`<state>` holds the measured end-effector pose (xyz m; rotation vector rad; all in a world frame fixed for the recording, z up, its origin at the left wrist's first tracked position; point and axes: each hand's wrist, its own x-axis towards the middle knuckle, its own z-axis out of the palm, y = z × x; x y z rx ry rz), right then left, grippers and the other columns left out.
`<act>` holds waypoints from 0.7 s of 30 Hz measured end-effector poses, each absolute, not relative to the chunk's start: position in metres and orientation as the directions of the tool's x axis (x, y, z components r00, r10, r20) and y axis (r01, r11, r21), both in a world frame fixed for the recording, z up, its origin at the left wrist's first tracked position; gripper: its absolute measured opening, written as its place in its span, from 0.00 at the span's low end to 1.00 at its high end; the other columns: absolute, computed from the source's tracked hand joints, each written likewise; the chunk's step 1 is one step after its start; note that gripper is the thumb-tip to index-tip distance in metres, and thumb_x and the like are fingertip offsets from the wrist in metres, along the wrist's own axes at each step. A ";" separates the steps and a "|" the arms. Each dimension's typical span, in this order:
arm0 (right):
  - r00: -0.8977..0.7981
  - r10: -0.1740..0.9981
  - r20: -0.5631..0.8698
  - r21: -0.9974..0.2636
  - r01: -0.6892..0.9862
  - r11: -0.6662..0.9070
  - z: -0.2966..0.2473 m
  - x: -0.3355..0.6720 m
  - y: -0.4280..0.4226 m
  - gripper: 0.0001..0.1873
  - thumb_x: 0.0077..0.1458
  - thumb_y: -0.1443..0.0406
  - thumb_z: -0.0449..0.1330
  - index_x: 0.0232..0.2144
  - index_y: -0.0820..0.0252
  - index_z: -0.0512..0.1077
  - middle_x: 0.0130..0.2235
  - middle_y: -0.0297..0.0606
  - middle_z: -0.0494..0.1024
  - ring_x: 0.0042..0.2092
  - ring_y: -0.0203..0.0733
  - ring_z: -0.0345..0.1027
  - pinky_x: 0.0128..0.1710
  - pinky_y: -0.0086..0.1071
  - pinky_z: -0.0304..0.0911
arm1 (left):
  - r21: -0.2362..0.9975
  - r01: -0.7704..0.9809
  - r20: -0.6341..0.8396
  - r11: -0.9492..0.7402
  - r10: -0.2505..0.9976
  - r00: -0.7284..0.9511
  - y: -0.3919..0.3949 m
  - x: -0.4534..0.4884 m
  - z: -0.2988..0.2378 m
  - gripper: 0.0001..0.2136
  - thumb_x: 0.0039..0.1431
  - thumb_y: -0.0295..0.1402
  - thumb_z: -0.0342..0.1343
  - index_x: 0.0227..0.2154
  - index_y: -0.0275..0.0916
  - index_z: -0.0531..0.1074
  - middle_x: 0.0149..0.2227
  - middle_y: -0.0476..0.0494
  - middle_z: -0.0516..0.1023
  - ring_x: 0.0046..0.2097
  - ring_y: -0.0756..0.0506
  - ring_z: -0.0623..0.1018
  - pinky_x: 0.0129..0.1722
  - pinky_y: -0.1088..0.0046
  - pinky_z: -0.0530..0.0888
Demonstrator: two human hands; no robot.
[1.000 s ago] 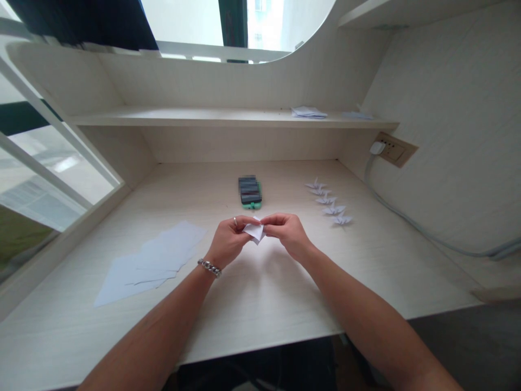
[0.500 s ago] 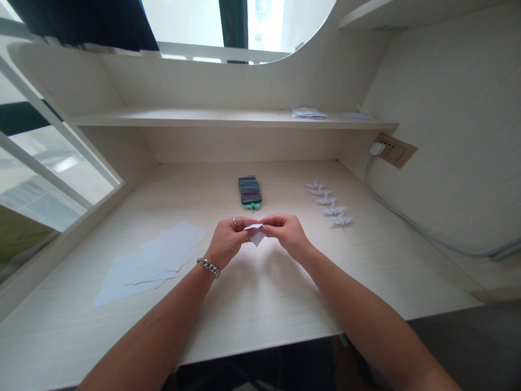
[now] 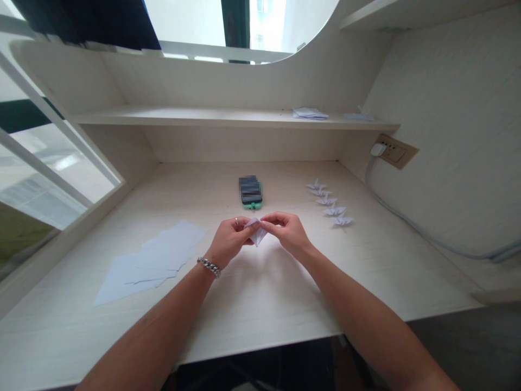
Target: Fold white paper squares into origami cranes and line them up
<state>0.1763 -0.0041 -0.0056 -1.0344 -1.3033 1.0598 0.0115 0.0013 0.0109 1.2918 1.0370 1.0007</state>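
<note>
A small folded piece of white paper [image 3: 257, 235] is held above the desk, between both hands. My left hand [image 3: 231, 237], with a ring and a chain bracelet, pinches its left side between thumb and fingers. From the other side, my right hand [image 3: 286, 230] grips its upper right edge with thumb and forefinger. The paper's lower tip points down toward me, and creases show on its face. Fingers hide its side edges. Several folded paper cranes [image 3: 334, 210] stand in a row on the right of the desk.
Loose white sheets [image 3: 163, 255] lie overlapped at left. A dark phone-like device with green edges [image 3: 251, 191] is beyond my hands. Folded papers [image 3: 310, 113] rest on the shelf [image 3: 195, 116]. A grey cable [image 3: 407, 220] runs from the wall socket [image 3: 396, 151] along the right side.
The paper's upper flap, folded flat before, now stands raised to a point, so the piece looks like a diamond. Both hands keep nearly the same place.
</note>
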 end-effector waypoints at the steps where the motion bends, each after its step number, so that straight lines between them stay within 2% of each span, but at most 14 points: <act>1: -0.004 0.971 0.239 -0.971 0.011 0.239 -0.005 0.176 -0.005 0.14 0.44 0.57 0.68 0.31 0.62 0.79 0.33 0.42 0.81 0.35 0.43 0.73 0.37 0.34 0.67 | 0.999 0.018 -0.036 0.033 0.965 0.258 0.001 0.011 0.011 0.18 0.43 0.45 0.67 0.26 0.32 0.76 0.24 0.45 0.76 0.27 0.49 0.75 0.27 0.75 0.73; 8: -0.019 0.968 0.252 -0.967 0.039 0.252 -0.004 0.172 -0.010 0.10 0.43 0.60 0.68 0.29 0.60 0.79 0.32 0.41 0.80 0.34 0.44 0.73 0.36 0.35 0.69 | 0.994 0.098 -0.079 0.049 0.939 0.335 0.001 0.010 0.008 0.17 0.42 0.45 0.67 0.23 0.33 0.75 0.20 0.47 0.72 0.23 0.52 0.71 0.23 0.78 0.69; 14: -0.012 0.974 0.224 -0.974 -0.031 0.224 -0.005 0.173 -0.008 0.11 0.43 0.59 0.68 0.27 0.60 0.78 0.30 0.39 0.80 0.33 0.42 0.72 0.34 0.33 0.67 | 0.993 0.109 -0.080 0.043 0.927 0.366 0.001 0.010 0.006 0.15 0.43 0.43 0.66 0.20 0.34 0.73 0.18 0.48 0.71 0.21 0.52 0.70 0.21 0.78 0.68; 21: 0.034 0.980 0.197 -0.977 -0.076 0.199 -0.005 0.175 -0.004 0.13 0.47 0.55 0.65 0.26 0.60 0.76 0.27 0.36 0.76 0.30 0.37 0.68 0.33 0.31 0.64 | 0.995 0.094 -0.050 0.022 0.951 0.305 0.002 0.011 0.007 0.14 0.45 0.42 0.65 0.23 0.33 0.75 0.21 0.46 0.74 0.24 0.51 0.72 0.23 0.77 0.70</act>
